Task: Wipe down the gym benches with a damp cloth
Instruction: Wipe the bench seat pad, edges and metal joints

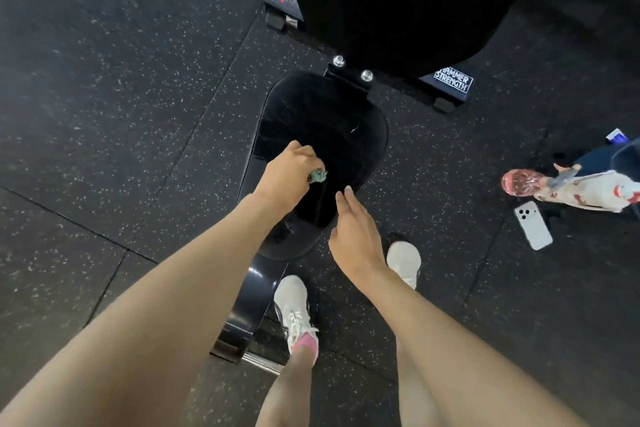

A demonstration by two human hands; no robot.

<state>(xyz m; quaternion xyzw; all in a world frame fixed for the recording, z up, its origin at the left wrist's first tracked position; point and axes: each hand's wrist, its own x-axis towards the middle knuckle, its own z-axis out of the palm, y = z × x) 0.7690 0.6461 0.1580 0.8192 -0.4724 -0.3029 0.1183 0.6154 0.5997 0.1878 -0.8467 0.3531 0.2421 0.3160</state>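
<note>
A black padded bench seat lies below me, with the larger black back pad rising beyond it. My left hand grips a small bunched green cloth against the seat's near left part. Only a bit of the cloth shows past the fingers. My right hand hovers over the seat's near right edge with fingers straight and together, holding nothing.
The bench's black metal frame runs toward my white shoes. On the speckled rubber floor at right lie a white phone, a pink-capped bottle in a patterned wrap, and a dark bag.
</note>
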